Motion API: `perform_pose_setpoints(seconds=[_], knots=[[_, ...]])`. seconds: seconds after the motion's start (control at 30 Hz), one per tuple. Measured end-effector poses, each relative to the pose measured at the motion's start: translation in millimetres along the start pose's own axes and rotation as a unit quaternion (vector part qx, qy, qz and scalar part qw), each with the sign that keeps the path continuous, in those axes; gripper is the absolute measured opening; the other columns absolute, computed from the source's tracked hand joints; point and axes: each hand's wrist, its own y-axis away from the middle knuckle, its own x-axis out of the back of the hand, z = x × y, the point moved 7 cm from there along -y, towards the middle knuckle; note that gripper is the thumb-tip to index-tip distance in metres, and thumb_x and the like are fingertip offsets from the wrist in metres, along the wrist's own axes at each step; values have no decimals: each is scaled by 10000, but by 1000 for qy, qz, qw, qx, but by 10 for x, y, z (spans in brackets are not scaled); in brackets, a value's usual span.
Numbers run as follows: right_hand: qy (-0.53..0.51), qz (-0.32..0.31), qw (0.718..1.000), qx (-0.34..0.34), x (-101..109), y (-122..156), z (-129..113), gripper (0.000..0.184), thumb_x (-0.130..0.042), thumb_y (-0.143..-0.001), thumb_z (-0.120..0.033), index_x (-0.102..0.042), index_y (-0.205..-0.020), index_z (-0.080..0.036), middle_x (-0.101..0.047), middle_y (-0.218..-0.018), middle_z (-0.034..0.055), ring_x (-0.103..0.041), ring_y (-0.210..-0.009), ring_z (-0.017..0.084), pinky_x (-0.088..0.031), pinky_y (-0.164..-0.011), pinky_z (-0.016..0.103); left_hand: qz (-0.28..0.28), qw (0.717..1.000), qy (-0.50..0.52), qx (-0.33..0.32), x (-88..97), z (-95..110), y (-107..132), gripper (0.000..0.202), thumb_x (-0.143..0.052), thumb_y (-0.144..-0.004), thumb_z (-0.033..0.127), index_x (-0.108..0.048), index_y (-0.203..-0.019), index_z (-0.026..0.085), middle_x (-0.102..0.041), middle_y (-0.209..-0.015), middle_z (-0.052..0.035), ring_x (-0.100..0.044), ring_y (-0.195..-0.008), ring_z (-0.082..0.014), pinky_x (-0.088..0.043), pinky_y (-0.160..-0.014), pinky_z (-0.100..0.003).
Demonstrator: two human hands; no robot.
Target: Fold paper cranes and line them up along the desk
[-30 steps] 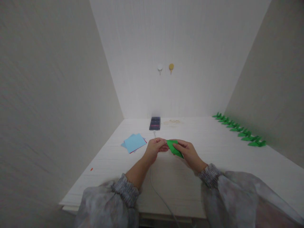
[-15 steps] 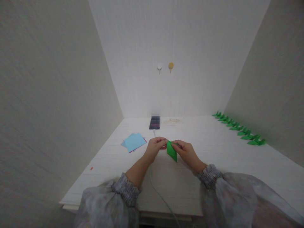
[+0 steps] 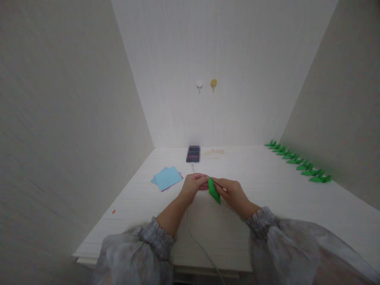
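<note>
Head view shows both hands meeting at the centre of the frame, just above the worktop (image 3: 267,198). The left hand (image 3: 194,185) pinches the upper corner of a folded green paper (image 3: 214,190) between thumb and fingers, and the right hand (image 3: 234,192) grips its right edge the same way, so the paper hangs point-down between them. A grey cable (image 3: 196,237) runs below the hands toward the lower edge. Left of the hands lies a stack of blue sheets (image 3: 168,177); above them a phone (image 3: 194,153). Along the right side stands a row of green folded pieces (image 3: 299,163).
</note>
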Motion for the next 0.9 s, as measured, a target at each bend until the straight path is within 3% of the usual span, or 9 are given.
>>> perform_pose_setpoints(seconds=[0.3,0.73,0.9], knots=[[53,-44,995,72,-26,16,-67,333,-379,-808,-178,-523,-1107,-208,-618,-895,83,-572,-789,172,-453,-696,293,-49,998,29,-7,-43,-45,-4,315,-647,-602,357,-625,-762,87,-657,-709,-91,-611,-650,-152,-467,-690,-289],[174,-73,971,148,-136,10,-173,334,-367,-803,-143,-480,-1118,-130,-559,-853,119,-506,-760,192,-443,-680,321,-15,1000,20,-8,13,-51,-35,300,-652,-594,356,-622,-715,83,-653,-680,-88,-598,-607,-135,-471,-635,-259],[99,-44,987,119,-82,-9,-232,353,-382,-812,-167,-426,-1163,-168,-525,-914,108,-497,-801,181,-440,-706,326,10,999,45,-18,52,-15,-39,283,-654,-591,333,-612,-716,82,-652,-689,-88,-599,-609,-139,-478,-648,-277]])
